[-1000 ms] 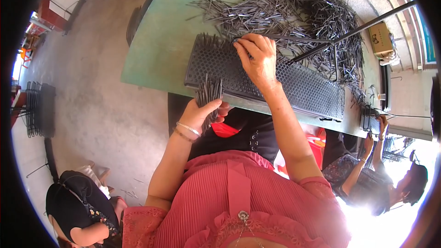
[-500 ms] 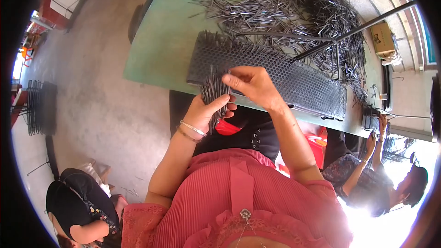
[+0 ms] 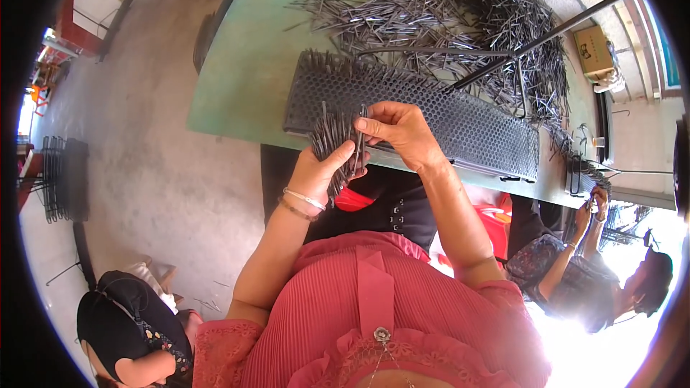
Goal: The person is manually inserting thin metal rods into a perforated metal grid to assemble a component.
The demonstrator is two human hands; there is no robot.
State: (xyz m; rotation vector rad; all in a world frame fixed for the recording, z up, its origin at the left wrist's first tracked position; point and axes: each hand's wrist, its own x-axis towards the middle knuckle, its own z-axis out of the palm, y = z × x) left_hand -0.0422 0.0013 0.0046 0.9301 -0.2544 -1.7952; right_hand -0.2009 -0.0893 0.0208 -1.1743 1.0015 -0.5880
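Note:
A bundle of thin dark rods [image 3: 331, 136] stands upright in my left hand [image 3: 314, 172], whose fingers and thumb are wrapped round it. My right hand [image 3: 406, 135] pinches one or a few rods at the right side of the bundle between thumb and forefinger; the exact number is hard to see. Just beyond both hands lies a long dark perforated rack [image 3: 424, 111] with rows of round holes. Some rods stick up along its far left edge.
A large heap of loose rods [image 3: 402, 18] covers the far part of the green table [image 3: 237, 93]. A black metal bar frame [image 3: 557, 32] crosses over the rack. A cardboard box [image 3: 595, 54] is at far right. Co-workers sit at right [image 3: 560, 273] and lower left [image 3: 129, 323].
My right fingers have closed on the right edge of the bundle and separated rods there slightly. My left hand keeps its hold. The table and rack appear shifted slightly left in the view.

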